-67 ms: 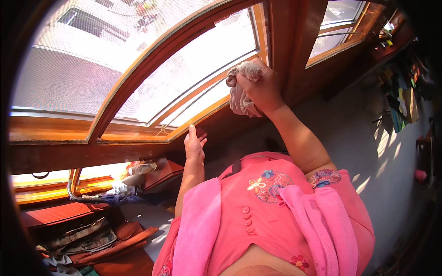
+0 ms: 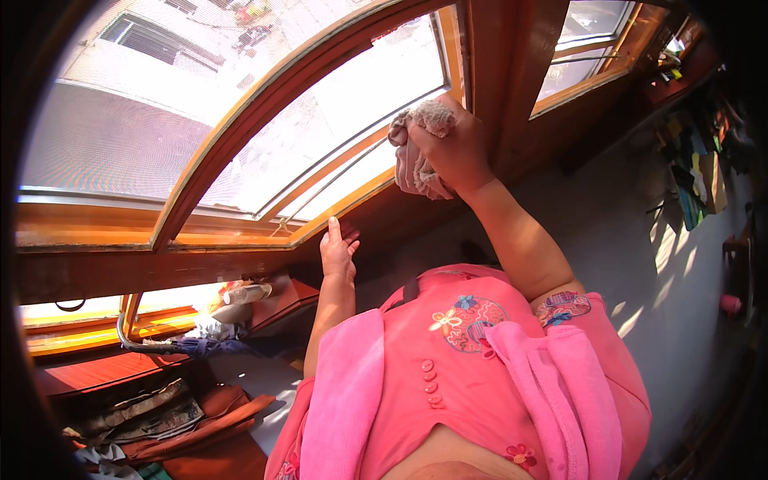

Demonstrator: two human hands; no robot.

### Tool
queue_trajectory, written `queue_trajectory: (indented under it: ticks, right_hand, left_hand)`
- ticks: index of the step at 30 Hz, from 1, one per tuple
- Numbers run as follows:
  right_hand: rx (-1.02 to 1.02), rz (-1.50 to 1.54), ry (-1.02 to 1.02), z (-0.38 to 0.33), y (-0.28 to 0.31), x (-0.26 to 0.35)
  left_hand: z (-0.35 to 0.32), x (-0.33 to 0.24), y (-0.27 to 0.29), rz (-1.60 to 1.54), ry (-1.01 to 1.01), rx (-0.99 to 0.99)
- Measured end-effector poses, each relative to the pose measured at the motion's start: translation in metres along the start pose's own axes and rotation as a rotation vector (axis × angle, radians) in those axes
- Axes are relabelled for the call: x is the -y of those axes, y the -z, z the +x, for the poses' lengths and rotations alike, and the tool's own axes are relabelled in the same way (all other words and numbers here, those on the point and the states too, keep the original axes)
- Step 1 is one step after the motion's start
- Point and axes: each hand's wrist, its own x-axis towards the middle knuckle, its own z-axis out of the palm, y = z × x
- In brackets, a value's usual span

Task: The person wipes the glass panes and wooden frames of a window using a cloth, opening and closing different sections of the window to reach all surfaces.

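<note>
- We are gripping a crumpled pinkish-grey cloth (image 2: 416, 152) in our right hand (image 2: 456, 148), fingers curled tightly round it, arm raised to the far right of the scene.
- The cloth is pressing against the wooden window frame (image 2: 240, 140), at the right end of the arched pane (image 2: 336, 112), just beside the upright post.
- We are resting our left hand (image 2: 338, 252) flat and open on the lower rail of the frame, fingers together and pointing up; it is holding nothing.
- We are judging the cloth as light, soft and limp: it is bunching and drooping below the palm, so it is likely conforming to the frame's edges rather than sliding stiffly.
- We are recommending a hold around the bunched middle, as shown, leaving the loose folds free to meet the surface.
- The glass is likely fragile; we are advising moderate pressure.
- To the near left, a ledge is carrying a coiled grey hose (image 2: 132, 340) and some folded clothes (image 2: 136, 412).
- We are wearing a pink embroidered top (image 2: 448, 352).
</note>
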Motion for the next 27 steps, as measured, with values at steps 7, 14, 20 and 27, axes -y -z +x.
queue_trajectory:
  ticks: [7, 14, 20, 27]
  right_hand:
    - [0.074, -0.382, 0.036, -0.017, 0.005, -0.043]
    - [0.044, -0.113, 0.074, -0.002, 0.004, 0.000]
    - [0.051, -0.298, 0.118, -0.009, 0.006, -0.017]
    - [0.067, -0.221, -0.009, -0.006, 0.011, -0.011]
  left_hand:
    - [0.001, 0.002, -0.003, -0.032, -0.021, 0.010]
    - [0.001, 0.001, -0.001, -0.010, 0.003, 0.006]
    - [0.004, 0.007, 0.002, -0.023, 0.000, -0.005]
    - [0.003, 0.003, 0.000, -0.003, 0.009, -0.020]
